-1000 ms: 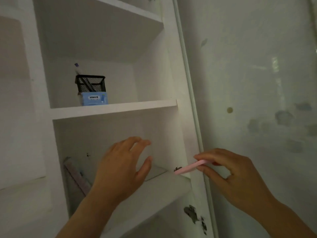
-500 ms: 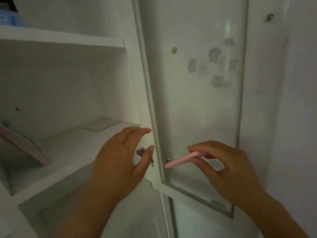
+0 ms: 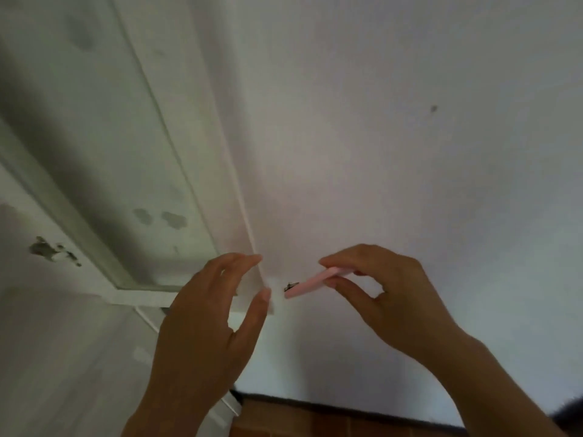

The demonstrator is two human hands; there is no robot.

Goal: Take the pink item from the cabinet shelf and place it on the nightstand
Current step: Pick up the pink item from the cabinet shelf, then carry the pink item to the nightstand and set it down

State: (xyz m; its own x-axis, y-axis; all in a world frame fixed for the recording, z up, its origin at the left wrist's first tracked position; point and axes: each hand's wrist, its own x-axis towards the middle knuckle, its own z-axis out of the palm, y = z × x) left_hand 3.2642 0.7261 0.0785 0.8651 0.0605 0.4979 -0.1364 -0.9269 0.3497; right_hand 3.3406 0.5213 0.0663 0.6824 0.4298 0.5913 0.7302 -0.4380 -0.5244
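Observation:
A flat pink item (image 3: 315, 282), thin and bar-shaped with a small dark clip at its left end, is pinched between the thumb and fingers of my right hand (image 3: 388, 298). It is held in the air in front of a white wall. My left hand (image 3: 208, 326) hovers just left of it, fingers spread and curved, holding nothing and a short gap away from the item's tip. The cabinet shelf and the nightstand are out of view.
The white cabinet door with its glass pane (image 3: 104, 146) fills the left side, with a metal hinge (image 3: 53, 252) on the frame. A bare white wall (image 3: 410, 137) is behind the hands. Reddish-brown floor tiles (image 3: 315, 421) show at the bottom.
The view has swung right and down, from the open shelves past the glass door to the wall and floor. Both hands keep their pose, the right still holding the pink item.

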